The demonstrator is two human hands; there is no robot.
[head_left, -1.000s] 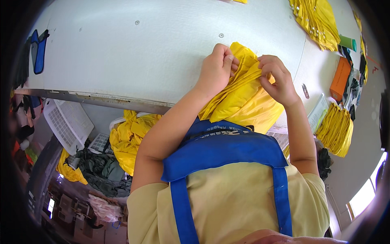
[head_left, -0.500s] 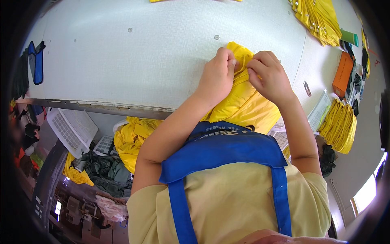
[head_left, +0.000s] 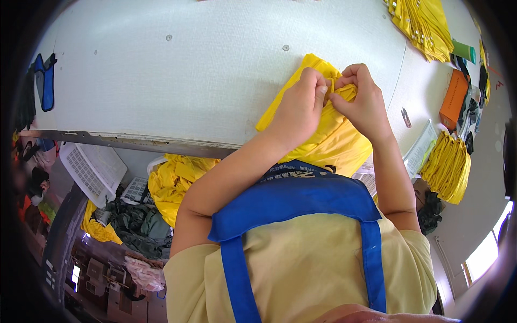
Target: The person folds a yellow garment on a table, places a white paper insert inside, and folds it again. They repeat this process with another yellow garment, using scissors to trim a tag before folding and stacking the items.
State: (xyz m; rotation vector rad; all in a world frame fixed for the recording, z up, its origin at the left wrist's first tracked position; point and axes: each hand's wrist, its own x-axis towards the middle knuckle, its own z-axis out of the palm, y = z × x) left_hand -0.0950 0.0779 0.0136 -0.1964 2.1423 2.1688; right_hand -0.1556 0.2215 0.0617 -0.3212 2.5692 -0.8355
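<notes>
A piece of yellow fabric (head_left: pixel 339 137) lies bunched on the pale work table (head_left: pixel 177 81), its near end hanging over the front edge against my blue apron. My left hand (head_left: pixel 304 105) pinches a fold near the cloth's far end, thumb and forefinger together. Close beside it on the right, my right hand (head_left: pixel 363 99) grips the gathered cloth between thumb and fingers. The two sets of fingertips almost meet. What lies right between them is too small to make out.
Stacked yellow pieces (head_left: pixel 423 27) lie at the far right, near a green cylinder (head_left: pixel 463 51) and an orange box (head_left: pixel 454 97). Small thread snips (head_left: pixel 406 118) rest right of my hand. Below the table's left edge stand a white basket (head_left: pixel 94 169) and heaped yellow cloth (head_left: pixel 175 183).
Both hands have shifted slightly right, and the fabric has spread out, showing a flat flap on the left. My right fingers have moved closer to the left ones.
</notes>
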